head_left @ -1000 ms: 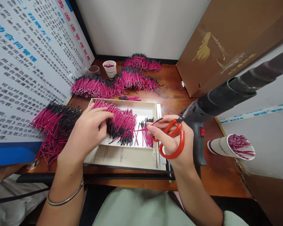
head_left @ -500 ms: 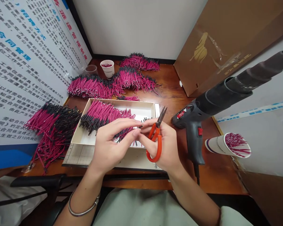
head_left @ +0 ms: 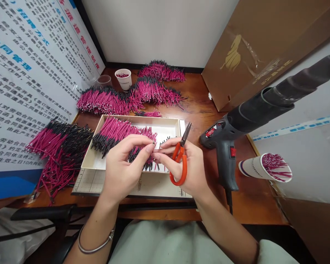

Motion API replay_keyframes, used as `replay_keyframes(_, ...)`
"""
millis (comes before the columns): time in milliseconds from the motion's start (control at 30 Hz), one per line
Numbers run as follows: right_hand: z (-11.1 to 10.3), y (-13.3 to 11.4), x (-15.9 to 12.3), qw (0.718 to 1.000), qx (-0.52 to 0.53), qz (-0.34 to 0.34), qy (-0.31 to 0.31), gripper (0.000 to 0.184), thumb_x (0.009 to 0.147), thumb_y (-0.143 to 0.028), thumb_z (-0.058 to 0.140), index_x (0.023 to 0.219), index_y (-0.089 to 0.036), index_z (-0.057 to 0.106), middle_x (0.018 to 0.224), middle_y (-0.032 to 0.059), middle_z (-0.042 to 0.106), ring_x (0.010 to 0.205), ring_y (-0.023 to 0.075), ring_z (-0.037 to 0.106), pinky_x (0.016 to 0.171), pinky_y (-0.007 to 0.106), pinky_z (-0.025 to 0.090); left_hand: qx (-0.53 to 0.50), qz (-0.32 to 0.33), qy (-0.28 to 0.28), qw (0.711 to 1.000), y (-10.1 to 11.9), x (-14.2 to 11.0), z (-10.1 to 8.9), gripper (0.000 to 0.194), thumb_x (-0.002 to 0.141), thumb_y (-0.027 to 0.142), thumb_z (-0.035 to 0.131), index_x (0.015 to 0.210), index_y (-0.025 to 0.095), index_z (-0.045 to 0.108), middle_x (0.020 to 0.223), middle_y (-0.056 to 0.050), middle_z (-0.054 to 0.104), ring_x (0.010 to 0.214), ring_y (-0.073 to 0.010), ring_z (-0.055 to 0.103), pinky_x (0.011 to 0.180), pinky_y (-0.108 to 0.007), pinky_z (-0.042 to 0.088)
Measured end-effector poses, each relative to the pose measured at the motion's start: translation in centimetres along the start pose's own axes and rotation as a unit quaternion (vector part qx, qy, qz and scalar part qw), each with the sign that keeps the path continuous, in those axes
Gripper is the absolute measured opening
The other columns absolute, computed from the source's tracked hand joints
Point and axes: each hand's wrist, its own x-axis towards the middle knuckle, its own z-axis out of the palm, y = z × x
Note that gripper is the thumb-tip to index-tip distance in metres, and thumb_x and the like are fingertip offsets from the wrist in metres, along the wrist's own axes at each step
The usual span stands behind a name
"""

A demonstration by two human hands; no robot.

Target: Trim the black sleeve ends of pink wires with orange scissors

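My left hand (head_left: 123, 165) and my right hand (head_left: 189, 167) meet over a shallow white tray (head_left: 169, 126) holding a heap of pink wires with black ends (head_left: 118, 132). Both hands pinch one short wire piece (head_left: 157, 146) between their fingertips. My right hand also carries small orange-handled scissors (head_left: 180, 161), looped on its fingers with the blades pointing up and away. A metal bangle sits on my left wrist.
More pink wire bundles lie at the left (head_left: 57, 146) and at the back (head_left: 143, 91). A black heat gun (head_left: 236, 124) stands at the right. A paper cup with wire offcuts (head_left: 266, 168) lies on its side. Another cup (head_left: 123, 78), a printed board (head_left: 27, 73) and a cardboard box (head_left: 264, 44) border the desk.
My left hand left the wire heap and came to my right hand. The scissors swung from sideways to blades pointing up. Both hands now pinch one wire piece.
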Motion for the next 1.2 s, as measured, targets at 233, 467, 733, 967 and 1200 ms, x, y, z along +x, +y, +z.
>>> replay_keyframes(233, -0.3, 0.2, -0.3, 1.0, -0.015, 0.007, 0.012, 0.032, 0.068, -0.022, 0.093, 0.087, -0.015, 0.068, 0.073, 0.0009, 0.075, 0.062, 0.0134, 0.073, 0.066, 0.019, 0.065, 0.095, 0.071, -0.071, 0.99, 0.6, 0.3, -0.7, 0.01, 0.098, 0.012, 0.062, 0.095, 0.016, 0.071, 0.091, 0.001, 0.075, 0.086, -0.0051, 0.068, 0.084, -0.011, 0.053)
replay_keyframes(467, -0.2, -0.2, -0.1, 1.0, -0.002, 0.014, 0.021, 0.033, 0.07, -0.02, 0.091, 0.09, -0.014, 0.066, 0.075, 0.003, 0.076, 0.065, 0.0151, 0.076, 0.064, 0.015, 0.064, 0.149, 0.121, -0.128, 0.973, 0.4, -0.6, -1.5, 0.025, 0.101, 0.009, 0.059, 0.121, 0.011, 0.072, 0.092, -0.002, 0.076, 0.078, -0.0059, 0.066, 0.077, -0.013, 0.052)
replay_keyframes(733, 0.3, -1.4, -0.3, 0.999, 0.035, 0.023, 0.01, 0.031, 0.068, -0.007, 0.088, 0.088, -0.014, 0.065, 0.071, 0.0002, 0.075, 0.06, 0.0113, 0.074, 0.058, 0.007, 0.059, 0.155, 0.089, -0.131, 0.975, 1.0, -1.3, -2.1, 0.035, 0.098, 0.013, 0.065, 0.133, 0.018, 0.07, 0.106, -0.002, 0.081, 0.086, -0.0095, 0.077, 0.079, -0.015, 0.058)
replay_keyframes(967, 1.2, -2.5, -1.4, 0.996, 0.053, -0.029, 0.064, 0.02, 0.079, -0.012, 0.077, 0.082, -0.016, 0.057, 0.077, 0.0026, 0.076, 0.065, 0.0154, 0.076, 0.064, 0.012, 0.064, -0.136, -0.146, 0.048, 0.979, 1.6, -2.1, -1.6, 0.008, 0.08, 0.022, 0.087, 0.084, 0.025, 0.081, 0.079, 0.004, 0.08, 0.07, -0.0085, 0.077, 0.068, -0.009, 0.061)
replay_keyframes(1200, 2.5, -1.9, -2.6, 0.991, 0.085, -0.063, 0.082, 0.022, 0.077, -0.007, 0.075, 0.081, -0.018, 0.057, 0.08, 0.0005, 0.077, 0.063, 0.0153, 0.075, 0.065, 0.015, 0.066, -0.199, -0.155, 0.107, 0.962, 1.6, -2.4, 0.6, 0.041, 0.071, 0.063, 0.088, 0.076, 0.024, 0.076, 0.069, 0.001, 0.075, 0.059, -0.0121, 0.071, 0.06, -0.023, 0.063)
